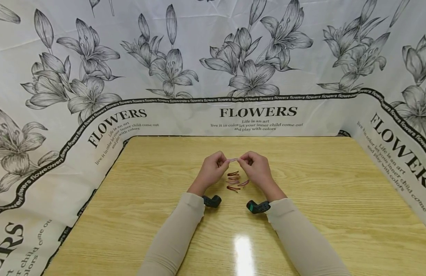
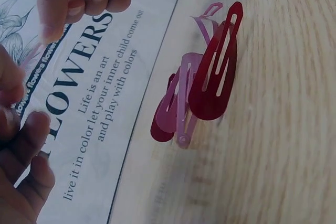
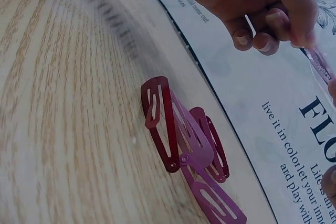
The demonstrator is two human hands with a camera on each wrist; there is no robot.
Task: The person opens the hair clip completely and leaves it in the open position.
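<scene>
Above the table, my left hand [image 1: 213, 168] and my right hand [image 1: 257, 169] face each other, with thumbs and fingertips pinching the two ends of a pale pink snap hair clip [image 1: 232, 160]. In the right wrist view a stretch of this clip [image 3: 319, 62] shows between the fingertips. Below the hands, several snap hair clips lie in a loose row on the table. A dark red clip [image 2: 215, 77] and a pink clip [image 3: 218, 203] stand out among them, some with their prongs sprung apart.
The light wood table [image 1: 157, 172] has a flower-printed cloth [image 1: 185, 111] standing along its back and sides. A dark wrist camera [image 1: 212, 201] sits on the left wrist and another camera [image 1: 257, 207] on the right.
</scene>
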